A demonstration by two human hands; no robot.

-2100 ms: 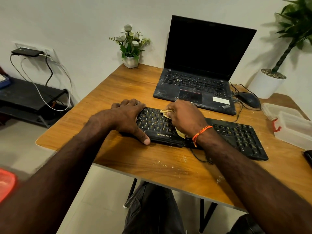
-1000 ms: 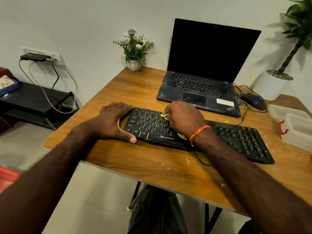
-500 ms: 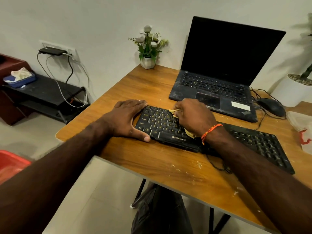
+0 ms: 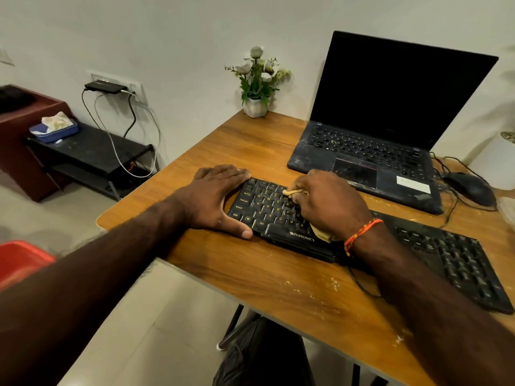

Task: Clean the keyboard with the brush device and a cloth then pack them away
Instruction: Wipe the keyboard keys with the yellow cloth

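Note:
A black keyboard [image 4: 446, 254] with yellow-lettered keys lies across the wooden desk [image 4: 278, 280] in front of me. My right hand [image 4: 326, 204] presses a yellowish cloth [image 4: 323, 234] onto the keys left of the middle; bits of cloth stick out at the fingertips and under the wrist. My left hand [image 4: 214, 201] rests flat against the keyboard's left end, thumb along its front edge, fingers around the corner. No brush device is in view.
An open, dusty black laptop [image 4: 370, 151] stands behind the keyboard, with a black mouse [image 4: 471, 188] and cables to its right. A small white flower pot [image 4: 255, 107] sits at the desk's back edge. Pale crumbs speckle the desk's front. A low black shelf [image 4: 92, 154] stands at left.
The view has swung left and downward, so the containers at right have left the frame. My right hand with the cloth has slid slightly left over the keys. My left hand stays at the keyboard's end.

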